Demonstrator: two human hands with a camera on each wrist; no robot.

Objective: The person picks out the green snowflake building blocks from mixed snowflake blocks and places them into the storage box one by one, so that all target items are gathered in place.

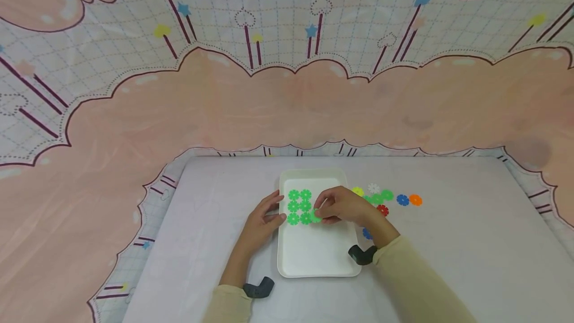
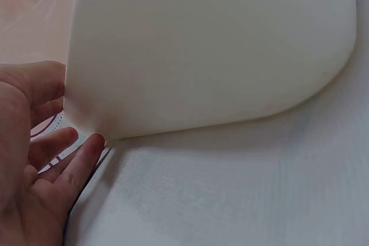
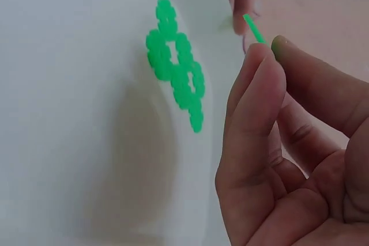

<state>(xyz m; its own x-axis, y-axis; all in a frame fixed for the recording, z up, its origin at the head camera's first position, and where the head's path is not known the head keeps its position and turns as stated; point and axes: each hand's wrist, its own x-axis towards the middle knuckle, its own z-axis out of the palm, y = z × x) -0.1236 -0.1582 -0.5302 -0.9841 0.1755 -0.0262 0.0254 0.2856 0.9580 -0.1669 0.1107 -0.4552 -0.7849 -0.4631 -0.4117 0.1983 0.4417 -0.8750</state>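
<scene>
Several green plastic snowflake discs (image 1: 293,206) lie in two columns on a white tray (image 1: 318,255), toward its upper left; the same green discs (image 3: 164,61) show in the right wrist view. My right hand (image 1: 343,206) pinches one more green snowflake disc (image 3: 253,29) between thumb and fingertips, above the tray beside the columns. In the right wrist view this disc is seen edge-on. At the tray's left edge, my left hand (image 1: 262,221) rests its fingers and thumb against the rim. The left wrist view shows the fingertips (image 2: 91,145) touching the tray's side (image 2: 202,56).
Right of the tray, loose discs lie on the white table (image 1: 471,243): green (image 1: 386,195), yellow (image 1: 357,191), white (image 1: 373,188), red (image 1: 382,210), blue (image 1: 402,200) and orange (image 1: 415,200). Another blue disc (image 1: 367,234) is partly hidden by the right wrist. A patterned cloth (image 1: 314,108) hangs behind.
</scene>
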